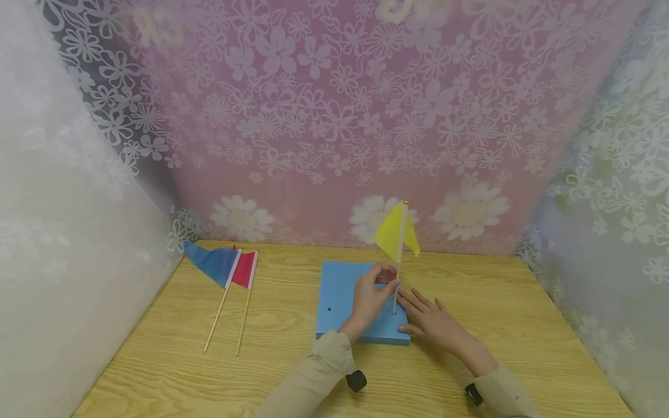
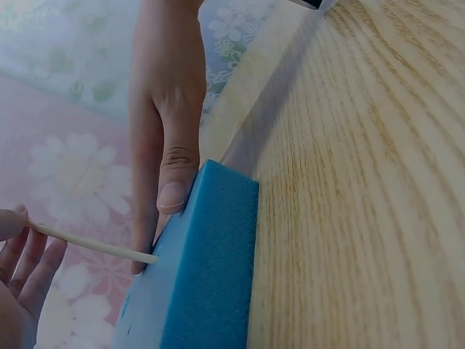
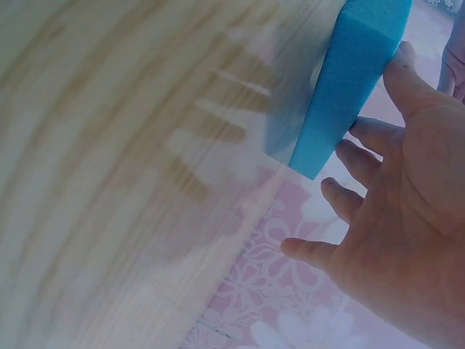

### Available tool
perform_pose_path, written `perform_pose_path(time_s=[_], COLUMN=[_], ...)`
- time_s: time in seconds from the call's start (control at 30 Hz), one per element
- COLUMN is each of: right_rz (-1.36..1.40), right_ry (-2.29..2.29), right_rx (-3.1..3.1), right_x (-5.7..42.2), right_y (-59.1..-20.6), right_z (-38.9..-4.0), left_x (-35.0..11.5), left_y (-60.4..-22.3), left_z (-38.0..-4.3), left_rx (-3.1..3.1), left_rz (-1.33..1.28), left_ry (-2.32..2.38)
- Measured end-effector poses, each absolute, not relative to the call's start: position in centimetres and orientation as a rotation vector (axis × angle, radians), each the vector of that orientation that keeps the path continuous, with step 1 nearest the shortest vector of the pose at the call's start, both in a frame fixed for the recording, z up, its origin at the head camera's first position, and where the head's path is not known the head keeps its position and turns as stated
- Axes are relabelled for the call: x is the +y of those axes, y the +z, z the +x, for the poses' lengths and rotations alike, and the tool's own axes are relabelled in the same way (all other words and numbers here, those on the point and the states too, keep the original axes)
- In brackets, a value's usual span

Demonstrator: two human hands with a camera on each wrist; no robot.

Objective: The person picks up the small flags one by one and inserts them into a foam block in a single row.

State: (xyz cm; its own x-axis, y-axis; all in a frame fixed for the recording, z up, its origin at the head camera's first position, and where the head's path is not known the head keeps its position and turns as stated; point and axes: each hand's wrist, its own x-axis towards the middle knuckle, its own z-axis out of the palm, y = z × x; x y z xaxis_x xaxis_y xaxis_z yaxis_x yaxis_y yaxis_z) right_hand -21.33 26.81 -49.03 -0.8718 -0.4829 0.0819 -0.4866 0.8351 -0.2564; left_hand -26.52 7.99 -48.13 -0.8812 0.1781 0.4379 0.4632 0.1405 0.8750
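Observation:
My left hand [image 1: 370, 299] pinches the thin wooden stick of a yellow flag [image 1: 391, 237] between thumb and fingers. The flag stands nearly upright, its stick's lower end at the top face of a blue foam block [image 1: 340, 284], near the block's right side. My right hand [image 1: 436, 325] rests against the block's right edge with straight, spread fingers. In the left wrist view the stick [image 2: 102, 246] meets the foam close to the right hand's fingers. The right wrist view shows fingertips [image 3: 345, 149] touching the side of the block [image 3: 356, 80].
To the left on the wooden table [image 1: 282, 371] lie a blue flag [image 1: 211, 264] and a red flag [image 1: 244, 270], their sticks pointing toward me. A small dark hole [image 1: 329, 309] shows in the block's left part. Flower-patterned cloth [image 1: 334, 116] walls the back and sides.

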Motion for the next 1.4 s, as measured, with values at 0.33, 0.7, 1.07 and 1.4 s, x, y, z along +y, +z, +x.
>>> perform_pose_path(time_s=[0.33,0.7,1.07,1.4], right_rz=[0.787,0.78,0.777,0.796], right_ry=[0.418,0.411,0.39,0.391], right_rx=[-3.019,-3.014,-3.027,-3.018], right_x=[26.9,26.8,26.8,26.7], right_y=[-49.0,-49.0,-48.8,-48.9], right_z=[-21.3,-21.5,-21.4,-21.4], left_x=[7.9,6.9,1.2,-6.3], left_y=[-48.1,-48.0,-47.1,-46.9], left_z=[-26.5,-26.7,-28.1,-28.7], left_rx=[-2.256,-2.26,-2.196,-2.058], left_rz=[-0.645,-0.648,-0.496,-0.333], left_ry=[-1.761,-1.791,-1.788,-1.811])
